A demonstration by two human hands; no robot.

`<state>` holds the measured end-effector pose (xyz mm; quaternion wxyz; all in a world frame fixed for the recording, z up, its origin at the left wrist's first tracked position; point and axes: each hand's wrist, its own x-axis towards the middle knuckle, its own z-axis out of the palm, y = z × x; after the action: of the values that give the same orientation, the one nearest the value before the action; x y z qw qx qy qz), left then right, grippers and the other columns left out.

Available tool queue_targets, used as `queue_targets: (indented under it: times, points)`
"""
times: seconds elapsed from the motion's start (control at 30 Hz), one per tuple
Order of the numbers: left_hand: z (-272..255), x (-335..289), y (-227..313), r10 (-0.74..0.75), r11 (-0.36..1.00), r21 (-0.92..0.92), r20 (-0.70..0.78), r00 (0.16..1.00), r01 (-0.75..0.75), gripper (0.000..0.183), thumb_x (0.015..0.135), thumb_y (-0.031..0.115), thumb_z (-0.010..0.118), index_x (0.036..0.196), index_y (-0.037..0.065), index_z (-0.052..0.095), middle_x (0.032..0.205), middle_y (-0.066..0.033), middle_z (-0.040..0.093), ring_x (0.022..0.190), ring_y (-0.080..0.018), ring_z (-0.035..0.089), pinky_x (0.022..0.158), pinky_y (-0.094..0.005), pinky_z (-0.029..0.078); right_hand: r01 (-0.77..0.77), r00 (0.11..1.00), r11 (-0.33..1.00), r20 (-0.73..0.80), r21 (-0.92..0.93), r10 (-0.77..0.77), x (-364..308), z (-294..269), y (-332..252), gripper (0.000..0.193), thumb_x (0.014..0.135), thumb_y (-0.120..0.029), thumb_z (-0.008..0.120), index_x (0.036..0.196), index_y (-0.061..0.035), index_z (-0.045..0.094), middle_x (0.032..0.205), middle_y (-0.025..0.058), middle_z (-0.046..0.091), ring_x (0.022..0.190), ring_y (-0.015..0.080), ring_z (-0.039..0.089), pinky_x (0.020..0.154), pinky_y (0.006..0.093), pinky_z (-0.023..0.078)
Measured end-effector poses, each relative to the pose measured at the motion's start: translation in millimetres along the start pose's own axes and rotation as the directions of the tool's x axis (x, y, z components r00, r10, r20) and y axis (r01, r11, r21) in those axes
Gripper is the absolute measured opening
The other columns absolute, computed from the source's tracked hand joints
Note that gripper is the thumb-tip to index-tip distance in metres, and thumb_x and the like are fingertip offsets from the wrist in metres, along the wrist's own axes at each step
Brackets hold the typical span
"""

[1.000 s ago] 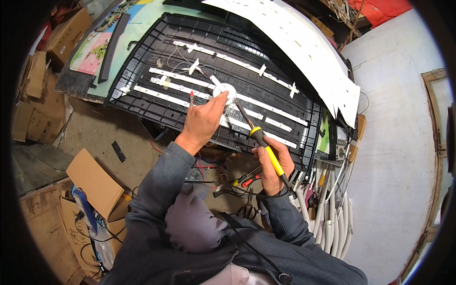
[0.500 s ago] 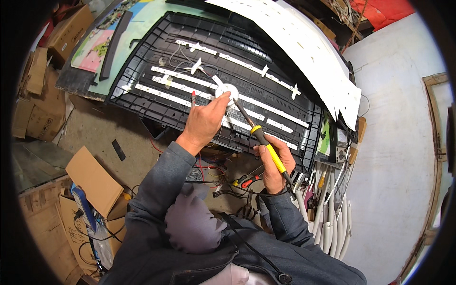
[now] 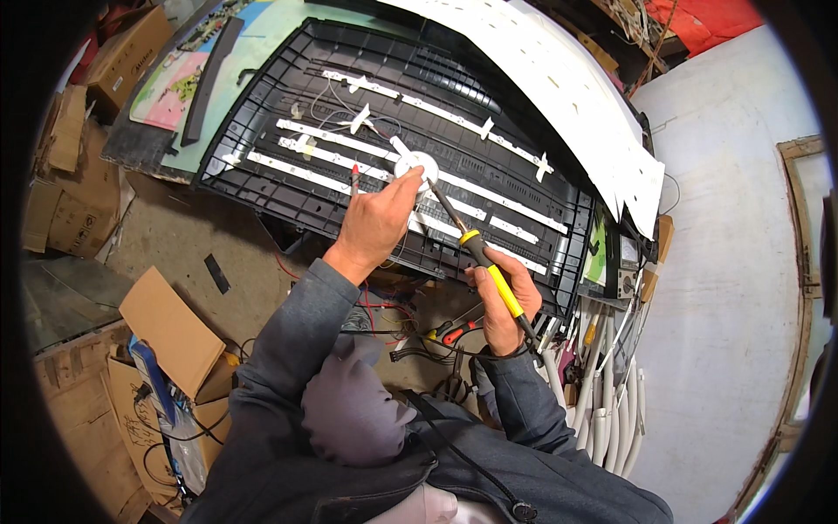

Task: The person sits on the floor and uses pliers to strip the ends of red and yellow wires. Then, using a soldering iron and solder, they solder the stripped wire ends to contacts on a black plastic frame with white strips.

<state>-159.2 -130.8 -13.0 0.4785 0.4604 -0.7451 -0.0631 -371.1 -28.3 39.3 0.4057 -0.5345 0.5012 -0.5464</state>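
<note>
My right hand [image 3: 504, 301] is closed around the black and yellow handle of a soldering iron [image 3: 476, 245]. The iron's tip points up and left, at the lower right edge of a round white disc [image 3: 407, 165]. My left hand [image 3: 377, 225] pinches that disc between its fingers; whether it is a spool or a lid I cannot make out. A thin red-tipped tool [image 3: 355, 179] sticks up from the same hand. Beneath both hands lies a large black plastic panel [image 3: 288, 65], bearing several white LED strips [image 3: 515, 207] and thin wires.
A large white sheet [image 3: 559, 96] leans over the panel's far right side. A black bar [image 3: 212, 80] rests on the green tabletop at left. Cardboard boxes [image 3: 173, 327] stand at left. Pliers with red handles [image 3: 459, 334], cables and pale tubes [image 3: 611, 419] are below the panel.
Almost nothing differs. Both hands, the soldering iron and the white disc stay in nearly the same place.
</note>
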Motion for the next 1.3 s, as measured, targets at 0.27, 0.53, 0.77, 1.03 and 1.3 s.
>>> queue_targets:
  times: [0.27, 0.53, 0.77, 1.03, 1.3]
  points:
    - [1.6, -1.2, -0.7, -0.012, 1.0, -0.015, 0.011, 1.0, 0.012, 0.035, 0.096, 0.0, 0.066, 0.131, -0.001, 0.064, 0.116, -0.0197, 0.074, 0.095, -0.034, 0.076, 0.074, -0.0371, 0.064, -0.008, 1.0, 1.0, 0.0, -0.004, 0.008, -0.9, -0.3, -1.0, 0.031, 0.096, 0.002, 0.071, 0.127, 0.0034, 0.067, 0.108, 0.0091, 0.07, 0.092, 0.0133, 0.072, 0.078, 0.0232, 0.056]
    - [2.0, -2.2, -0.8, -0.024, 1.0, -0.017, 0.029, 0.999, 0.025, 0.035, 0.096, 0.001, 0.066, 0.131, -0.001, 0.064, 0.119, -0.0192, 0.073, 0.098, -0.0337, 0.075, 0.076, -0.0371, 0.064, -0.023, 1.0, 1.0, 0.007, -0.018, 0.023, -1.2, 0.1, -4.2, 0.031, 0.097, 0.002, 0.07, 0.127, 0.0035, 0.067, 0.107, 0.0091, 0.071, 0.091, 0.0135, 0.073, 0.079, 0.0234, 0.057]
    - [1.9, -1.9, -0.1, -0.037, 0.999, -0.013, 0.04, 0.998, 0.038, 0.034, 0.096, 0.001, 0.066, 0.131, -0.001, 0.064, 0.119, -0.0192, 0.074, 0.099, -0.0341, 0.075, 0.077, -0.0377, 0.064, -0.014, 1.0, 1.0, -0.013, -0.003, 0.014, -1.8, 0.1, -4.0, 0.031, 0.097, 0.002, 0.07, 0.127, 0.0036, 0.067, 0.107, 0.0093, 0.071, 0.092, 0.0135, 0.073, 0.079, 0.0234, 0.057]
    - [2.0, -1.6, -1.1, -0.033, 0.999, -0.011, 0.036, 0.999, 0.034, 0.036, 0.096, 0.001, 0.066, 0.131, 0.0, 0.063, 0.117, -0.0192, 0.074, 0.097, -0.0352, 0.075, 0.075, -0.0385, 0.063, 0.002, 1.0, 1.0, -0.017, -0.009, -0.002, -1.7, 0.5, -4.0, 0.031, 0.097, 0.002, 0.07, 0.127, 0.0038, 0.067, 0.109, 0.0102, 0.071, 0.092, 0.0131, 0.072, 0.079, 0.0231, 0.056]
    - [0.5, -1.8, -0.4, -0.038, 0.999, -0.018, 0.042, 0.998, 0.038, 0.037, 0.095, 0.0, 0.066, 0.132, 0.0, 0.063, 0.119, -0.0194, 0.073, 0.099, -0.0355, 0.074, 0.077, -0.0388, 0.063, 0.014, 0.999, 0.999, -0.041, -0.043, -0.016, -2.4, 1.5, -8.2, 0.03, 0.097, 0.003, 0.069, 0.126, 0.0042, 0.066, 0.104, 0.0105, 0.072, 0.091, 0.0129, 0.072, 0.078, 0.0225, 0.055]
